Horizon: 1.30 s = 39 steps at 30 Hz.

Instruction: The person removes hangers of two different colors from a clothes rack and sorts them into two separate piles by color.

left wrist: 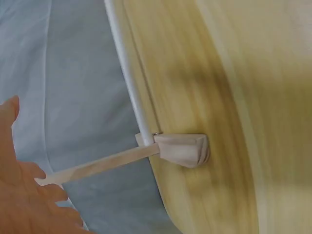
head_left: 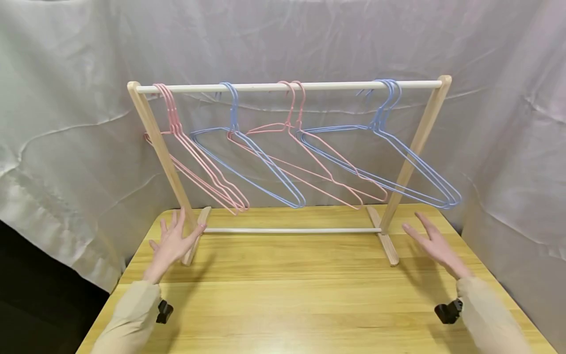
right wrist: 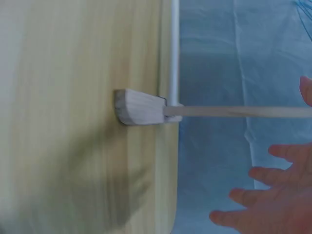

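Observation:
My left hand (head_left: pixel 172 241) is spread with its fingers extended, beside the left post (head_left: pixel 162 152) of a wooden clothes rack. On the opposite side, my right hand (head_left: pixel 437 246) reaches forward near the right post (head_left: pixel 420 135), fingers straight and holding nothing. From the rack's white top rod (head_left: pixel 265 87) hang several pink hangers (head_left: pixel 174 125) at the left end. Along from them come blue hangers (head_left: pixel 234 115), a pair of pink hangers (head_left: pixel 289 122) and more blue hangers (head_left: pixel 377 123) at the right. Both wrist views show extended fingers, the left hand (left wrist: pixel 29 195) and right hand (right wrist: pixel 278 200).
The rack stands towards the back of a wooden table (head_left: pixel 283 305), on wooden feet (head_left: pixel 389 249) joined by a low white rod (head_left: pixel 287 230). Grey cloth (head_left: pixel 283 39) hangs behind and along the sides. A dark area (head_left: pixel 40 290) lies off the table's left edge.

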{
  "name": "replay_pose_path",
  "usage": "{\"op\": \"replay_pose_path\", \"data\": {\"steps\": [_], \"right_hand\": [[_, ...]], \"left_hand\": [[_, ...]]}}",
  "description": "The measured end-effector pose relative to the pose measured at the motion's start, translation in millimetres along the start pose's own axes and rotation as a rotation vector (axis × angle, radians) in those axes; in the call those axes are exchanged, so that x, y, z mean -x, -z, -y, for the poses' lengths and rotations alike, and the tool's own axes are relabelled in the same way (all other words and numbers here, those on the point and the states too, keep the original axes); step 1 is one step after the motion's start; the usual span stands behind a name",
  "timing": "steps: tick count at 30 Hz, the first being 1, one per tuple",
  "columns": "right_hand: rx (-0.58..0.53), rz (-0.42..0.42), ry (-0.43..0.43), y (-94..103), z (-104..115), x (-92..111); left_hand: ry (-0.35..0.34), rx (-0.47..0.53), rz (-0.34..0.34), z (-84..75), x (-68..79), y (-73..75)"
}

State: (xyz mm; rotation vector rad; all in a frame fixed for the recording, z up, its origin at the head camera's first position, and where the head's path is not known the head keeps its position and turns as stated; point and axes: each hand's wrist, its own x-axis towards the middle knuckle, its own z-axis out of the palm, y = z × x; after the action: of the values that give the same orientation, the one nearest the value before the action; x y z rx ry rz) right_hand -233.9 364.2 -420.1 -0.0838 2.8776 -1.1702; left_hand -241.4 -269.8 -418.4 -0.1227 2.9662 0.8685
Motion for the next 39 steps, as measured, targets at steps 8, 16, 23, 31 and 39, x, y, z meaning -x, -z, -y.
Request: {"op": "replay_pose_path", "data": {"steps": [8, 16, 23, 31, 39], "right_hand": [[-0.127, 0.012, 0.076, 44.6, -7, -4], [-0.948, 0.121, 0.311, 83.1, 1, -20], [-0.904, 0.109, 0.256, 107.0, 31, -30], [-0.858, 0.29, 0.282, 121.0, 61, -41], [-0.846, 0.356, 0.282, 125.0, 75, -48]], "left_hand": [[0.039, 0.172, 0.035, 0.7, -4.2, 21.3], [-0.024, 0.339, -0.17, -5.8, -12.1, 44.5], [-0.109, 0.532, -0.287, -9.4, -23.6, 61.4], [-0.119, 0.687, -0.361, -15.3, -37.6, 75.9], [-0.138, 0.699, -0.455, -26.0, -50.4, 83.0]]}}
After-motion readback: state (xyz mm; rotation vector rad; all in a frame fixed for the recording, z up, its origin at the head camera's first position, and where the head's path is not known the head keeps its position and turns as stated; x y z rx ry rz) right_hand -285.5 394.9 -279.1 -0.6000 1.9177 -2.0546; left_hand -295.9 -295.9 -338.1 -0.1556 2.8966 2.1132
